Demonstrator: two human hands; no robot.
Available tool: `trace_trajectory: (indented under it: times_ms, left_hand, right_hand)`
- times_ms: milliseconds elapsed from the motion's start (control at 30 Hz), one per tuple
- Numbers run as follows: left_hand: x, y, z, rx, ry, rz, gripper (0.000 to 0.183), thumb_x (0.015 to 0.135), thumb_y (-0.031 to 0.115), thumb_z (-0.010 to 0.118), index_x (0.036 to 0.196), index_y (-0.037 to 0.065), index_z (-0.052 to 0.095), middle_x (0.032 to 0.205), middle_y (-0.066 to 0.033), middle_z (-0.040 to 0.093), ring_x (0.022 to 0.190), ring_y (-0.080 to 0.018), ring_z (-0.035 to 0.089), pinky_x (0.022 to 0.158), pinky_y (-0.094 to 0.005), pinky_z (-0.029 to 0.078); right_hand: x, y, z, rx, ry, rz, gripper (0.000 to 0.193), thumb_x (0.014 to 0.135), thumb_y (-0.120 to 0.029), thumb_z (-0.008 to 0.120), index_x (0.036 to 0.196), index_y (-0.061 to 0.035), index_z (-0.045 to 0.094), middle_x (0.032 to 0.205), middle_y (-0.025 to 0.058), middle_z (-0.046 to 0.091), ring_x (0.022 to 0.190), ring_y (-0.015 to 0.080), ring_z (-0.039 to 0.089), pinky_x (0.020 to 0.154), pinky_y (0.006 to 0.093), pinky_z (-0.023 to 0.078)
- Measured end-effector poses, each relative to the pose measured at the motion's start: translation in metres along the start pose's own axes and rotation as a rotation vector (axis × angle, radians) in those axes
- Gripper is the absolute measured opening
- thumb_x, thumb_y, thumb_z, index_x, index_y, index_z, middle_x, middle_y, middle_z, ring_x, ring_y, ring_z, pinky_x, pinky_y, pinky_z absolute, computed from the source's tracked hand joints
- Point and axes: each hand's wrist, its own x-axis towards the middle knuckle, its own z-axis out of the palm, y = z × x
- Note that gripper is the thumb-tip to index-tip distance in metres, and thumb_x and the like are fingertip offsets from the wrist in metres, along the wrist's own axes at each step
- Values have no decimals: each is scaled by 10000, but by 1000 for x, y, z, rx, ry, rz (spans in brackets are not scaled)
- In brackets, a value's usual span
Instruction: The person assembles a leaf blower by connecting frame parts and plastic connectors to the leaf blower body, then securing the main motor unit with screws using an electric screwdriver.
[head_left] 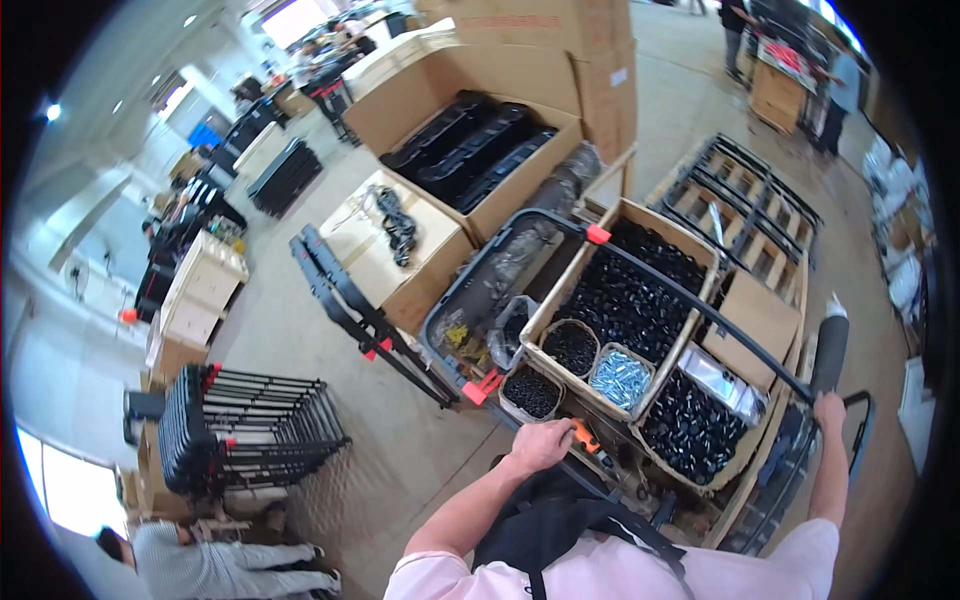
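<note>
Here, the left hand (541,444) grips the black frame bar (660,285) at its near end, fingers curled tight over the tube, just beside an orange-handled tool (586,437). The right hand (828,411) is closed around a black handle (830,352) at the frame's far right corner, fingers wrapped over it. The frame lies slantwise across a cardboard box (640,290) full of small black parts. Against the near side of that box sit a round tub of black pieces (571,346), a second tub (531,391), and a tub of silver screws (620,377). Right of the box lies another carton of black parts (692,428). Left of the box a stack of black frames (250,425) stands on the floor. Beyond the box, a large open carton (470,150) holds black trays.
</note>
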Motion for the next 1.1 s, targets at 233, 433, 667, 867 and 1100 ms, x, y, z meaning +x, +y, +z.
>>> trace_trajectory:
  times_ms: [233,433,667,867,1100]
  left_hand:
    - [16,-28,-26,-233,75,73,197,968,197,632,1087,73,729,1058,-157,734,1008,-353,704,867,-446,578]
    - [132,-125,-165,-167,670,-5,177,943,188,625,1000,62,736,1012,-169,729,989,-391,687,875,-471,556]
    - [271,-321,-331,141,708,-509,357,954,325,621,1105,31,756,1114,-238,727,1027,-451,700,916,-525,565]
    - [352,-413,-381,388,313,-737,471,1008,366,588,1287,-6,667,1295,-181,697,1109,-369,736,892,-486,602]
    - [360,-441,-412,243,242,-823,422,933,344,632,1167,23,773,1317,-201,716,1140,-325,744,870,-443,615]
  right_hand:
    - [-3,-25,-15,299,-141,263,537,1044,-421,515,1103,70,724,1077,306,736,1082,475,698,929,548,546]
    - [-131,-103,-25,316,42,90,421,951,-359,689,1061,44,739,1021,282,747,1026,447,721,898,516,555]
    - [-318,-239,-63,456,-142,-44,330,903,-284,740,885,45,737,792,263,707,782,425,708,731,463,540]
    - [-433,-308,-59,619,-214,133,281,886,-228,734,937,48,740,827,243,732,803,383,732,758,463,553]
    - [-477,-406,-145,539,-376,246,293,883,-242,731,927,48,731,823,264,717,813,404,725,748,473,548]
